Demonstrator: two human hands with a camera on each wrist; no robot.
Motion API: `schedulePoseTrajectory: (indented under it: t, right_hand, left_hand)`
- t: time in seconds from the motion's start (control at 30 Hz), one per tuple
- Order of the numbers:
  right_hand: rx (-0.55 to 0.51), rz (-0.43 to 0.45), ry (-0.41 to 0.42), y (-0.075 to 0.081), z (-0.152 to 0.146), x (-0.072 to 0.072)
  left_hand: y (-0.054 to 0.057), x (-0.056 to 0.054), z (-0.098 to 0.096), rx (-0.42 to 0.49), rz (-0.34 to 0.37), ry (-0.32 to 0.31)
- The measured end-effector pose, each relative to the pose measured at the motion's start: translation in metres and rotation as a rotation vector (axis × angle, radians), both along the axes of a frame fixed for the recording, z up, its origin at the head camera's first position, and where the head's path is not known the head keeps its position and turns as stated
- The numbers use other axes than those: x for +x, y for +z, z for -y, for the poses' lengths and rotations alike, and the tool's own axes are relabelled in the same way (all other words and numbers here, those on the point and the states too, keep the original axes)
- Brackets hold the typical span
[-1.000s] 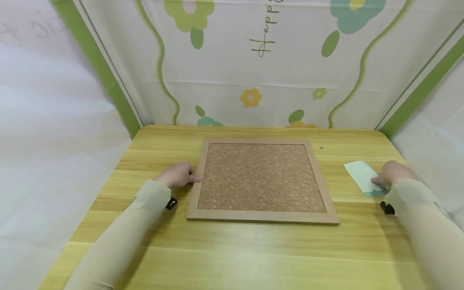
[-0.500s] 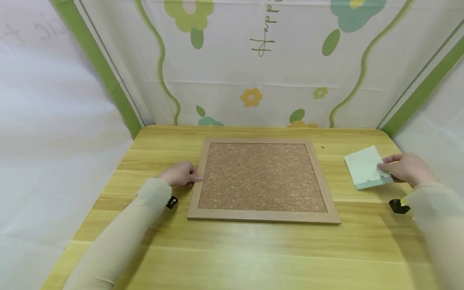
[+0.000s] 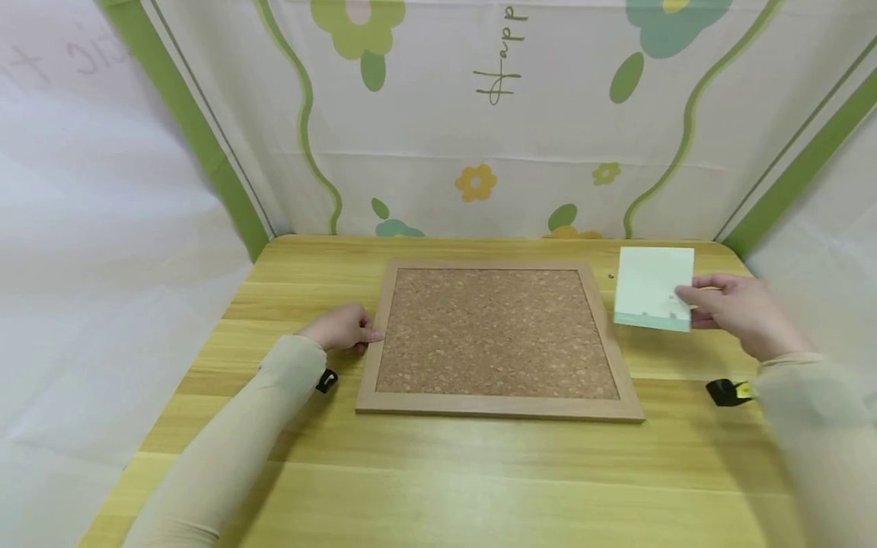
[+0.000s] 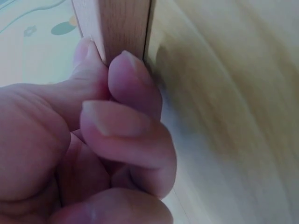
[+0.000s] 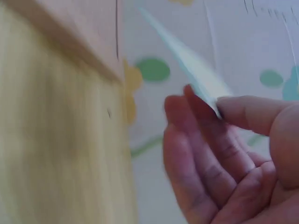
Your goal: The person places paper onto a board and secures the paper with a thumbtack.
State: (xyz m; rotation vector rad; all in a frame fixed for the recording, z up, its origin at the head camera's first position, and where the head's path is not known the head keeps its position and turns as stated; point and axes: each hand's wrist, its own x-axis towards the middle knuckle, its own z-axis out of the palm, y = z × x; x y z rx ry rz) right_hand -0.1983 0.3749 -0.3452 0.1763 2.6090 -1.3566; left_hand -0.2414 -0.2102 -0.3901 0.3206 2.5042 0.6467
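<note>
A framed corkboard (image 3: 496, 335) lies flat on the wooden table. My left hand (image 3: 337, 329) grips its left edge: the thumb rests on top of the wooden frame (image 4: 124, 28), and the index fingertip sits against its side. Off the board's right edge, my right hand (image 3: 743, 308) pinches a pale green sheet of note paper (image 3: 654, 285) between thumb and fingers, holding it by its right side. The sheet has a darker teal band along its lower edge. In the right wrist view the note paper (image 5: 194, 67) appears nearly edge-on, tilted over the table.
The wooden table (image 3: 438, 479) ends at the back against a white curtain (image 3: 425, 114) with flower prints. A tiny dark speck (image 3: 611, 276) is on the table behind the board's right corner. A small black device (image 3: 722, 393) hangs under the right wrist.
My right hand has raised the note paper from the table's right side and carried it left and back, turning it more upright. The left hand and corkboard stay put.
</note>
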Motion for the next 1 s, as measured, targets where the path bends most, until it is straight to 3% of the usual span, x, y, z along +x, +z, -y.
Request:
schedulePoseTrajectory:
  t: [0.07,0.17,0.6,0.8,1.0]
  right_hand:
    - [-0.109,-0.005,0.011,-0.004,0.013,-0.001]
    - [-0.186,-0.016,0.03,-0.007,0.032,0.0]
    - [-0.186,-0.043,0.126,-0.002,0.096,0.007]
    - [-0.199,-0.033,0.155,-0.004,0.118,0.006]
    - [-0.228,-0.034,0.181,-0.004,0.137,0.008]
  left_hand:
    - [0.001,0.001,0.0,0.0,-0.001,-0.001]
    - [0.002,0.001,0.0,-0.002,-0.004,-0.002]
    - [0.003,0.007,-0.003,-0.054,-0.075,0.024]
    - [0.008,0.012,-0.008,-0.122,-0.154,0.009]
    - [0.027,0.022,-0.027,-0.118,-0.305,0.012]
